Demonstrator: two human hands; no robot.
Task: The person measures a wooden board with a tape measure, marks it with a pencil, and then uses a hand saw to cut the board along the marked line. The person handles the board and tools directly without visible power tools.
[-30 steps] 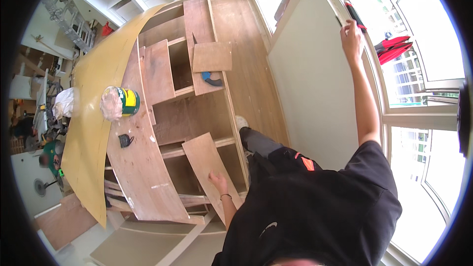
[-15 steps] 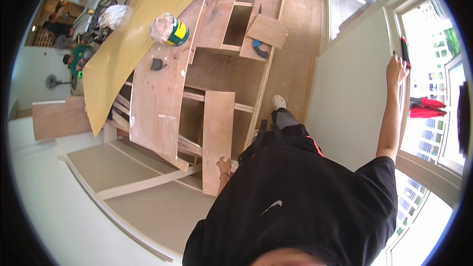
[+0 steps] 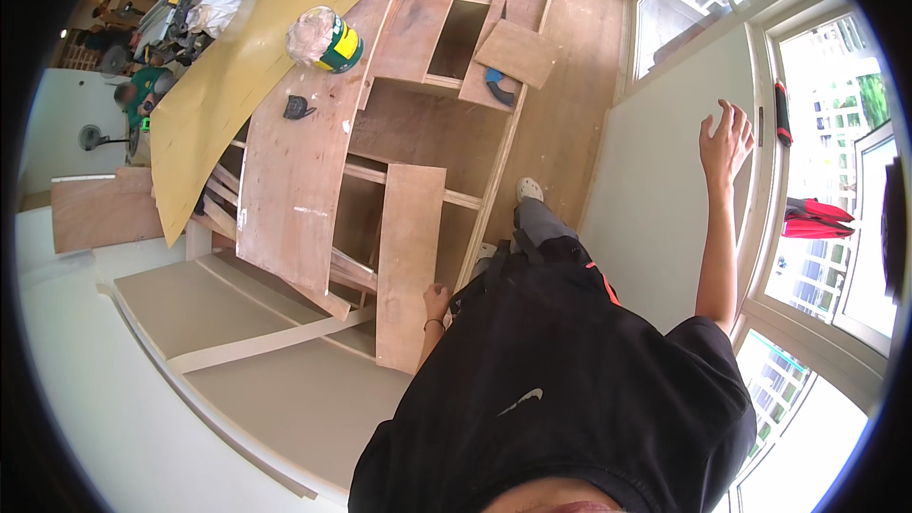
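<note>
White sill (image 3: 768, 171) just vacated by right hand (image 3: 727, 142), fingers spread, seemingly free. Beside plywood board (image 3: 408, 252), left hand (image 3: 436, 302); cannot tell fingers' state.

The narrow board (image 3: 410, 261) is of plain wood, matt and rather smooth. The long board (image 3: 294, 180) is also wooden, but marked with white smears. The yellow sheet (image 3: 237, 71) has a soft gloss. The bucket (image 3: 346, 46) looks like shiny plastic; the T-shirt (image 3: 570, 370) is matt black cloth.

A black T-shirt (image 3: 589, 370) with 1 pale mark (image 3: 532, 396) tops grey trousers (image 3: 543, 219).
</note>
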